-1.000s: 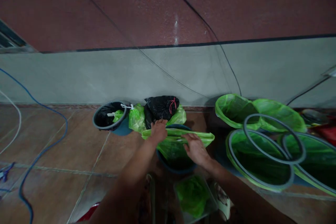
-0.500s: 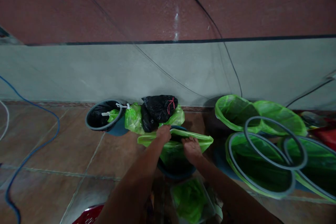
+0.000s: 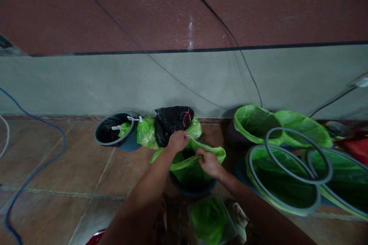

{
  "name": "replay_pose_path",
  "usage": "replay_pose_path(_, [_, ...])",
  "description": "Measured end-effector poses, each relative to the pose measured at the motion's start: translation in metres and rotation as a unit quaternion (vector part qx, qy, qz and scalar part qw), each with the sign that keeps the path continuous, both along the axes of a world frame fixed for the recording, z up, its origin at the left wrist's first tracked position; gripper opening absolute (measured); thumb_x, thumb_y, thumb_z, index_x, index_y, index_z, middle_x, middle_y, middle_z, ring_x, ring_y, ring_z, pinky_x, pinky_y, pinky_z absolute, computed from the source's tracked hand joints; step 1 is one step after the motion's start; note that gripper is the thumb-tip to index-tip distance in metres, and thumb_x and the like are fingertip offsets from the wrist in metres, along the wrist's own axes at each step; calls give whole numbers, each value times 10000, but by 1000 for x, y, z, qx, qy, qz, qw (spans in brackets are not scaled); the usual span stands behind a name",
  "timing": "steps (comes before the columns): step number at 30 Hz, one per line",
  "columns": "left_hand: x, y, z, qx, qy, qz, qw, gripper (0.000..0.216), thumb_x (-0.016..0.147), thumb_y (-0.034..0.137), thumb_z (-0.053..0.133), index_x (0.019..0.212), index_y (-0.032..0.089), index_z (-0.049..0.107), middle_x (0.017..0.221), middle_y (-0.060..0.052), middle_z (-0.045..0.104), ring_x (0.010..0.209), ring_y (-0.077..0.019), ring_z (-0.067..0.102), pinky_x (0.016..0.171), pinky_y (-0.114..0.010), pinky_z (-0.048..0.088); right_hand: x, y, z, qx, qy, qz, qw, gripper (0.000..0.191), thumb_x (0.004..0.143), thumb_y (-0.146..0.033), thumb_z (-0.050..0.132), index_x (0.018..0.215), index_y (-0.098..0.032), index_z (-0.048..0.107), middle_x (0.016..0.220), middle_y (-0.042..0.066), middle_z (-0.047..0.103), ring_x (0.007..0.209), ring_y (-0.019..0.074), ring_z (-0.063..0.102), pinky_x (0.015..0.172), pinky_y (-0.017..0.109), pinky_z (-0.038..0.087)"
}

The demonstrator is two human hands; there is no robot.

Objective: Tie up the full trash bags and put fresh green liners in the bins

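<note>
Brown tiled floor (image 3: pixel 115 176) meets a wall (image 3: pixel 129 84), red above, grey below. Compared with the earlier frame, the mouth of the green bag (image 3: pixel 184 166), over the blue bin (image 3: pixel 192 192), has widened from a flat slit. Left hand (image 3: pixel 177 141) and right hand (image 3: pixel 209 164), fingers curled closed, each pinch its edge.

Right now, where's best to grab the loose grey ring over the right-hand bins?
Probably the arc on its left, pinched from above: the loose grey ring is a thin open hoop lying across the green-lined bins, and that arc sits nearest the right hand, which holds the green bag.
</note>
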State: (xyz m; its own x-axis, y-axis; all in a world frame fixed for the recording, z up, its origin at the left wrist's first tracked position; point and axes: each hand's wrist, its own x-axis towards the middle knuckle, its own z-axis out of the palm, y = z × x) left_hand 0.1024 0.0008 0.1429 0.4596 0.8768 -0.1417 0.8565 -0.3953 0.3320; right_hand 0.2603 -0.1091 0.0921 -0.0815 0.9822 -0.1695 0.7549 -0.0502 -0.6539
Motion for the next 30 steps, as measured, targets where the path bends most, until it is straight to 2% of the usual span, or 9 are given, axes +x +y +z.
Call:
replay_pose_path(4, [0, -1, 0, -20, -24, 1, 1000, 315, 961, 266, 479, 985, 169, 778, 983, -88, 765, 969, -192, 693, 875, -258, 491, -6, -6, 1, 12, -77, 80, 994, 445, 777, -81, 564, 1207, -152, 656, 1068, 123, 735, 1033, 269, 659, 976, 393, 431])
replay_pose_path(7, [-1, -2, 2, -34, -40, -3, 999, 328, 958, 286, 478, 944, 171, 784, 947, -81, 766, 929, -182, 689, 842, -248, 488, -10, -8, 8, 27, -150, 116, 981, 249, 869, -128, 512, 1009, -163, 714, 1005, 136, 738, 999, 279, 656, 986, 433, 407])
replay_pose_path(11, [-5, -3, 6, -45, -49, -6, 998, 341, 946, 297, 480, 883, 155, 784, 861, -73, 749, 853, -178, 670, 784, -247, 470, -9, -7, 23, 52, -148, 107, 982, 202, 891, -160, 505, 862, -190, 703, 911, 98, 725, 915, 243, 659, 891, 359, 431])
replay_pose_path(15, [-10, -3, 7, -71, -77, -18, 994, 341, 916, 288, 497, 758, 136, 759, 665, -18, 645, 697, -147, 590, 692, -243, 421, 0, -8, 30, 54, -69, 74, 993, 218, 859, -139, 498, 897, -190, 706, 887, 69, 723, 883, 220, 663, 811, 310, 439])
replay_pose_path(20, [-11, -4, -2, -117, -136, -4, 984, 296, 836, 288, 558, 623, 136, 695, 504, 51, 428, 584, -106, 435, 585, -232, 322, 9, -9, 19, -20, 105, 4, 994, 195, 778, -163, 519, 853, -197, 695, 764, 14, 695, 741, 177, 629, 698, 282, 441])
replay_pose_path(23, [-11, -4, -5, -143, -157, -3, 977, 260, 816, 262, 570, 632, 132, 698, 503, 60, 415, 579, -103, 428, 574, -233, 303, 9, -8, 19, -87, 263, -37, 960, 105, 690, -204, 582, 760, -196, 659, 663, -21, 645, 636, 148, 567, 623, 263, 417])
replay_pose_path(25, [-10, -4, -6, -158, -159, -12, 974, 243, 814, 255, 572, 656, 132, 710, 524, 56, 454, 591, -108, 447, 584, -233, 317, 7, -7, 24, -132, 348, -62, 926, 143, 623, -228, 651, 761, -190, 662, 627, -38, 622, 587, 129, 528, 596, 257, 395])
replay_pose_path(28, [-8, -5, -4, -166, -154, -30, 974, 236, 815, 261, 565, 690, 137, 723, 555, 48, 504, 613, -115, 478, 611, -234, 347, 4, -8, 34, -167, 418, -108, 886, 295, 597, -271, 728, 874, -174, 697, 675, -22, 654, 613, 136, 552, 609, 269, 400])
replay_pose_path(30, [-6, -5, -2, -157, -150, -44, 975, 243, 820, 266, 557, 689, 142, 719, 560, 46, 513, 618, -115, 482, 616, -231, 349, 2, -8, 40, -164, 428, -130, 879, 358, 597, -314, 759, 916, -162, 702, 695, -4, 671, 634, 149, 572, 626, 283, 412])
